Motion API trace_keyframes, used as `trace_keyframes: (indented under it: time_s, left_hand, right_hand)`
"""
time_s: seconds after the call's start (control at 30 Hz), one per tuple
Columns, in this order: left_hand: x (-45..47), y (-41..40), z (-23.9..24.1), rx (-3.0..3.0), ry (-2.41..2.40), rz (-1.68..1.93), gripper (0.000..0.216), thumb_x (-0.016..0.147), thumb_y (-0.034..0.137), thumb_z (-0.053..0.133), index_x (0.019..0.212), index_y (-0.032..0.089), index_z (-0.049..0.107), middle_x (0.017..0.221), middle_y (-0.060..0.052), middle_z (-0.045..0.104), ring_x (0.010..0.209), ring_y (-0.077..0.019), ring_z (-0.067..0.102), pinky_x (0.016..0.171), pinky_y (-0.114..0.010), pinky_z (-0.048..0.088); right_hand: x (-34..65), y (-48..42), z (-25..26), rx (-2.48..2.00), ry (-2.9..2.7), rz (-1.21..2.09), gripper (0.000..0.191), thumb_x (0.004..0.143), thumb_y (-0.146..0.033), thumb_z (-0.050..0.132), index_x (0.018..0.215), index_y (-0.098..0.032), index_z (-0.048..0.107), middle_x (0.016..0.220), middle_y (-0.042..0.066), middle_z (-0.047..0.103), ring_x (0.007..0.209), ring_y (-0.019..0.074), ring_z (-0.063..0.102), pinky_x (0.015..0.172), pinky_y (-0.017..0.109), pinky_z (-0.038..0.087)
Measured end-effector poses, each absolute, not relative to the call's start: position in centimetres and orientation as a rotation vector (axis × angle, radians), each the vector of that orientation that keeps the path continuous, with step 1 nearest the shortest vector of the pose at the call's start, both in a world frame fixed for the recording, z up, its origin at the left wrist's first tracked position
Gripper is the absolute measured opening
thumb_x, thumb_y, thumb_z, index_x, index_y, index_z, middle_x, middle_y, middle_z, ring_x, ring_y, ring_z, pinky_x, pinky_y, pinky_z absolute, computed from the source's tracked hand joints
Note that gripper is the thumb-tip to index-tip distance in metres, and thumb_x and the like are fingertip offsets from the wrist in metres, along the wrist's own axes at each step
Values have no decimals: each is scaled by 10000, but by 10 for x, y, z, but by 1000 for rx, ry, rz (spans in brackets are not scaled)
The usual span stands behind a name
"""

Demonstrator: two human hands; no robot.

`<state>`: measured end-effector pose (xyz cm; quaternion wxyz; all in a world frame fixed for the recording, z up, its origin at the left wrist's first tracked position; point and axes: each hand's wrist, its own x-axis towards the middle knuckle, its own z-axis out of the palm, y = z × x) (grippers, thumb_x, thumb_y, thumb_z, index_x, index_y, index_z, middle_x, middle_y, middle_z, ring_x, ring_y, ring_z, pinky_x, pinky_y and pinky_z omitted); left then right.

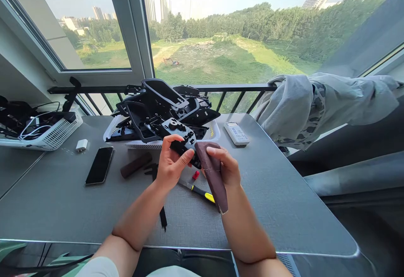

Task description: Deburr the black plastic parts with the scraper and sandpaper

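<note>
My left hand (173, 163) is closed round a black and grey moulded plastic part (181, 132), held tilted above the table, thumb on its near side. In my right hand (227, 167) is a folded piece of brown sandpaper (214, 172), pinched under the thumb. Its upper end meets the right edge of the plastic part; whether they press together I cannot tell. Below my hands lie a tool with a black and yellow handle (203, 193) and a small red object (196, 175). Black calipers (163, 218) are partly hidden under my left forearm.
A white basket (215, 132) heaped with black plastic parts (160, 96) stands at the back. On the left are a brown roll (135, 165), a phone (99, 165), a white charger (82, 145) and another white basket (63, 132). A white device (236, 133) lies back right, near grey cloth (284, 104).
</note>
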<state>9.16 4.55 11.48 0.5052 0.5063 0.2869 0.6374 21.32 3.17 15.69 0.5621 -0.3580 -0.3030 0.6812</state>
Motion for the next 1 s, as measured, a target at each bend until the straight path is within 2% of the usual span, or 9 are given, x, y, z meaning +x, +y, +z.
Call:
trace_keyframes:
  time_s: [0.07,0.17,0.23,0.3,0.47,0.6,0.73,0.87,1.0]
  left_hand:
    - [91,44,115,1193,663,1495,341,799,452,715,983,259,501,684,64,512,473,-73,487,440,-209,456]
    - [90,43,117,1215,598,1507,366,757,406,767,987,253,527,763,41,544,571,-82,531,520,-213,489]
    - [90,43,118,1253,595,1517,381,706,376,814,938,234,548,791,26,551,637,-90,535,567,-212,483]
    - [91,42,117,1265,625,1505,361,692,382,824,851,212,549,745,26,520,614,-83,492,544,-202,442]
    - [91,43,116,1207,671,1476,373,729,430,788,750,202,494,607,68,371,475,-51,334,426,-180,317]
    - [89,45,120,1271,658,1569,345,764,426,762,763,212,491,629,65,396,475,-54,357,426,-179,333]
    - [81,46,122,1448,721,1688,248,865,428,652,817,227,515,646,55,434,493,-71,371,459,-199,358]
    - [73,45,118,1717,890,1711,200,942,423,530,882,233,546,670,44,507,540,-90,430,515,-220,379]
    - [71,43,114,1931,992,1675,141,968,349,492,906,233,544,661,50,535,526,-91,442,525,-224,362]
  right_hand:
    - [213,33,157,-844,-695,1601,193,498,-333,727,525,-206,584,408,-43,533,351,108,467,368,235,460]
    - [215,34,155,-847,-694,1569,209,501,-336,733,535,-202,575,408,-58,510,332,81,408,327,208,398]
    - [216,35,153,-848,-720,1540,227,523,-352,730,539,-204,558,397,-68,479,317,71,371,295,194,337]
    - [216,35,152,-856,-739,1521,239,538,-368,724,543,-206,548,390,-72,463,310,70,363,285,189,311]
    - [216,35,152,-871,-741,1563,232,512,-366,735,518,-192,582,388,-43,527,310,87,425,307,197,367]
    - [227,30,150,-938,-734,1537,216,509,-349,779,563,-169,674,465,4,626,370,115,520,356,209,422]
    - [236,20,146,-970,-921,1405,226,605,-380,782,629,-167,710,526,13,646,426,136,553,393,230,431]
    - [232,12,146,-1015,-1290,1117,264,724,-351,700,546,-181,606,516,-13,555,453,118,492,412,232,389]
    - [223,10,148,-1077,-1544,776,342,766,-269,625,478,-201,454,502,-32,446,479,99,418,417,215,316]
